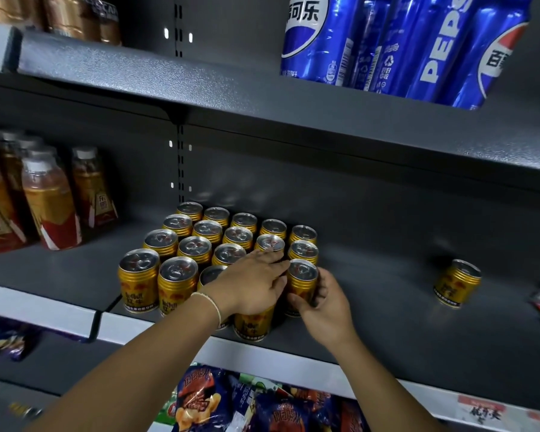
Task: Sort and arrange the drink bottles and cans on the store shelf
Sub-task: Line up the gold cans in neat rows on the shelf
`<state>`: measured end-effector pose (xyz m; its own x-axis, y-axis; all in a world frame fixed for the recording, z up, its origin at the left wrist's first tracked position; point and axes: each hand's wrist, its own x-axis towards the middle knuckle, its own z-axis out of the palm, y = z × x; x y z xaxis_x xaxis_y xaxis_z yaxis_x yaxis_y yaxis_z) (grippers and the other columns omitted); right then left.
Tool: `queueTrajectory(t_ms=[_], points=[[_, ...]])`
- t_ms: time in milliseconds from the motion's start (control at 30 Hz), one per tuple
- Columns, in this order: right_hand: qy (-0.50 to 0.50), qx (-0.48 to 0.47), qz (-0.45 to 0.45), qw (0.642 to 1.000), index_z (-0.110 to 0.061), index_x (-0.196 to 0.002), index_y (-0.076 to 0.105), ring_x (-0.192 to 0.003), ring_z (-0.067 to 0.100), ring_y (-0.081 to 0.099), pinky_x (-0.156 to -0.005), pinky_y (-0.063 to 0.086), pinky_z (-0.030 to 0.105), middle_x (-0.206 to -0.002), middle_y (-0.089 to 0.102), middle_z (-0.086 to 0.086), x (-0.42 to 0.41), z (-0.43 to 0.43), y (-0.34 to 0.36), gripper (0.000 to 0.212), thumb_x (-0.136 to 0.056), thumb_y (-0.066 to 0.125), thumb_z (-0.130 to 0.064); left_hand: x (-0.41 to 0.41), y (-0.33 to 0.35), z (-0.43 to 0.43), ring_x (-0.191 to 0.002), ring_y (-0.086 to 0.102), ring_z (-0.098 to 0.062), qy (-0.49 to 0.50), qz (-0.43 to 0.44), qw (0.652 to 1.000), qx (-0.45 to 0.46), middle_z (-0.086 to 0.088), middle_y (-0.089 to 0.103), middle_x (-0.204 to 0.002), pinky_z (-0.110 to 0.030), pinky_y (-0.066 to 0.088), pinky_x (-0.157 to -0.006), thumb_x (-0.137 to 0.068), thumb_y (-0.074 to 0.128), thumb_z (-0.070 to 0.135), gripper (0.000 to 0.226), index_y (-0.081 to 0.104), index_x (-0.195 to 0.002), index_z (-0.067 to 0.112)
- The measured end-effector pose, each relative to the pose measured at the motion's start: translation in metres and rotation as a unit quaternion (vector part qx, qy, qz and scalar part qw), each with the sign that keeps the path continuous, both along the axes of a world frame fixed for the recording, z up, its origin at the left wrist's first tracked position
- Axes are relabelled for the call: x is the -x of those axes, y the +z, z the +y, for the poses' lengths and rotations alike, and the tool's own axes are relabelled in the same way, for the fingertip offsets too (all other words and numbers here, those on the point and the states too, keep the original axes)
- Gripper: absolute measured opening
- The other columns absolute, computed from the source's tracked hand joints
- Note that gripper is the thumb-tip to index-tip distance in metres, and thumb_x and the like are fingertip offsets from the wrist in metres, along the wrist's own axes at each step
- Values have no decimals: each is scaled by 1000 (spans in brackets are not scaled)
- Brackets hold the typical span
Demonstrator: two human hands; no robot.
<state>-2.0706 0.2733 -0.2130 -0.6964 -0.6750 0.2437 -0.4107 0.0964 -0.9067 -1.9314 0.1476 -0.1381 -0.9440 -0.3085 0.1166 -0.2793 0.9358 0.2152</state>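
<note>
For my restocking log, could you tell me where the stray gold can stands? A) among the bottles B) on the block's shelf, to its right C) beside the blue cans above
B: the stray gold can stands upright on the middle shelf, alone, right of the can block.

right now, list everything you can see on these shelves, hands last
gold cans: at least 17 showing, gold with silver tops, packed block on the middle shelf
end can: 1, gold, block's right front corner
lone can: 1, gold, apart at right, same shelf
pepsi cans: several, blue, upper shelf, right
bottles: several, amber with white caps, middle shelf, left
brown cans: a few, coppery, upper shelf, left
snack bags: several, blue and orange, shelf below
left hand: flat on the block's tops
right hand: grips the end can
</note>
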Motion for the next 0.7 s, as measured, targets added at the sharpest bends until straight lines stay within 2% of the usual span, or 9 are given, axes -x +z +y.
queueTrajectory(t_ms=[133, 267, 333, 400, 500, 600, 700], points=[[9, -9, 2, 1000, -41, -123, 54, -107, 10, 65, -96, 54, 42, -120, 65, -9, 1, 0, 1, 72, -58, 84, -43, 0, 3, 1, -148, 9, -15, 4, -5, 1000, -13, 4, 16, -161, -30, 4, -116, -102, 28, 43, 53, 25, -152, 26], [35, -16, -2, 999, -41, -122, 54, -105, 5, 66, -94, 55, 37, -116, 68, -12, 2, 8, 10, 74, -55, 83, -52, 3, 13, 5, -146, 19, -20, 18, -31, 999, -24, 0, 24, -159, -35, 18, -116, -102, 33, 41, 51, 32, -150, 24], [47, -10, -13, 999, -43, -120, 55, -105, 4, 65, -91, 55, 30, -114, 68, -15, 6, 17, 16, 67, -60, 84, -49, 9, 19, 11, -137, 35, -24, 30, -20, 999, 2, -4, 40, -150, -38, 32, -111, -101, 34, 40, 46, 44, -141, 21], [35, -5, -21, 999, -42, -122, 53, -107, 3, 62, -91, 51, 23, -114, 64, -17, 14, 28, 23, 58, -72, 83, -43, 18, 22, 21, -127, 44, -24, 32, 16, 999, 32, -5, 49, -140, -38, 40, -103, -99, 36, 38, 42, 50, -133, 18], [-23, -5, -9, 1000, -22, -125, 58, -106, 7, 62, -92, 48, 19, -116, 64, -4, 35, 49, 37, 45, -84, 76, -30, 41, 21, 41, -123, 47, -25, 4, 56, 998, 36, -7, 51, -136, -39, 41, -103, -98, 39, 36, 40, 50, -131, 16], [-70, -15, 8, 997, -14, -118, 62, -93, 5, 63, -81, 46, 9, -108, 67, 1, 64, 73, 50, 33, -88, 72, -24, 71, 19, 62, -125, 47, -26, -19, 64, 997, 24, -9, 52, -135, -39, 42, -102, -97, 42, 35, 42, 50, -131, 12], [-121, -27, 31, 992, -8, -119, 62, -92, 13, 64, -84, 48, 15, -105, 67, 5, 98, 98, 55, 34, -89, 71, -23, 101, 16, 87, -126, 46, -28, -33, 61, 998, 10, -10, 51, -136, -39, 39, -106, -97, 42, 34, 43, 48, -133, 12]])
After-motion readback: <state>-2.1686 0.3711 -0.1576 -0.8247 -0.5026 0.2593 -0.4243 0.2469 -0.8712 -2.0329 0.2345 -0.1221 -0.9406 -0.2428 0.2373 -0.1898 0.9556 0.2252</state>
